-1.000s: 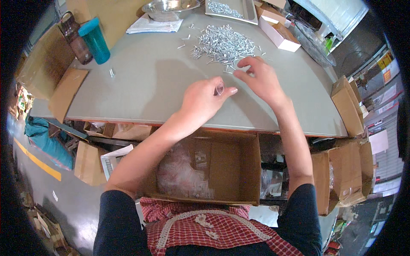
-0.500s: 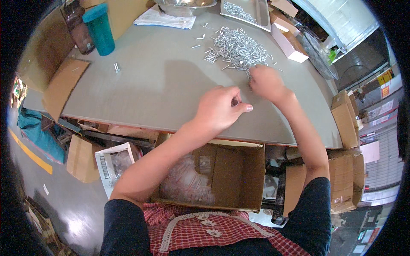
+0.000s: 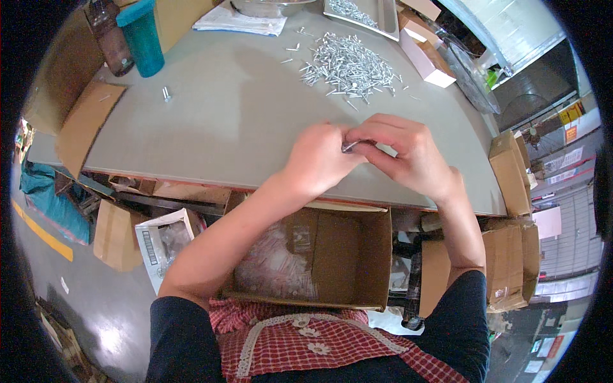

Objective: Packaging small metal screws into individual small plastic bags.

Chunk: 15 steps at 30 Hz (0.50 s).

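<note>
The left grip (image 3: 321, 158) is curled closed around a small clear plastic piece (image 3: 349, 147), and the right grip (image 3: 408, 153) meets it from the right, thumb and fingertips close together at the plastic, though I cannot tell whether they pinch anything. Beyond both grips, a heap of silvery metal fasteners (image 3: 350, 67) lies on the bench (image 3: 223, 127), with a metal tray (image 3: 392, 27) of more fasteners past it and a teal tumbler (image 3: 142, 45) well to the left grip's left. Nearer the body, below the grips, sits an open cardboard box (image 3: 357, 252) holding clear plastic bags (image 3: 271, 271).
</note>
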Each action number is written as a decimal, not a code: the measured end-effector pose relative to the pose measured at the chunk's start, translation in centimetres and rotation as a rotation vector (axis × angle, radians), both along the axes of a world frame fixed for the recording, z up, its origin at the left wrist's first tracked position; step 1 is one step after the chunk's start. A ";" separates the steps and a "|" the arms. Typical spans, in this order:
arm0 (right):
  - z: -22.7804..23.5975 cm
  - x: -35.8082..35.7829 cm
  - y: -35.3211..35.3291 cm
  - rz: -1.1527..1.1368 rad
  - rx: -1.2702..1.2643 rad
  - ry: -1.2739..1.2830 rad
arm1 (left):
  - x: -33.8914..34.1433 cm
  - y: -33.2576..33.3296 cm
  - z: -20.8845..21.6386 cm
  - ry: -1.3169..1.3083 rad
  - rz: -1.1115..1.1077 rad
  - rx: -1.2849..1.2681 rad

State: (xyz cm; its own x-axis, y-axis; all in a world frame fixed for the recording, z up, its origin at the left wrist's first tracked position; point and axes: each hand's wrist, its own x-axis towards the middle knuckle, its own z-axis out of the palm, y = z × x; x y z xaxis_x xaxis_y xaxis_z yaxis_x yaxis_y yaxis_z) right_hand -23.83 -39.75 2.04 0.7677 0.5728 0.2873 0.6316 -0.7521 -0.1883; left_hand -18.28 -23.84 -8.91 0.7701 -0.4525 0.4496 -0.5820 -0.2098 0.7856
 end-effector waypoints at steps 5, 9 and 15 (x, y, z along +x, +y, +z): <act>-1.4 4.9 -4.4 -0.483 0.497 0.212 | -0.3 0.1 1.3 0.039 -0.037 0.058; -4.0 10.1 -6.8 -0.686 0.018 0.237 | -0.1 0.3 1.1 0.035 -0.024 0.016; -3.7 10.5 -7.0 -0.708 -0.172 0.423 | 0.0 0.3 0.5 0.038 -0.023 0.010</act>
State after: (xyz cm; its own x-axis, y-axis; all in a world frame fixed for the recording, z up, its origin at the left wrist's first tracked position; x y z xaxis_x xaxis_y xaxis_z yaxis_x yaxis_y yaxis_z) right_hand -13.37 -46.78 -1.64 0.9854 -0.0751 -0.1531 -0.0982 -0.9839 -0.1491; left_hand -18.27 -23.57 -8.45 0.7759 -0.4747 0.4155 -0.5565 -0.2048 0.8052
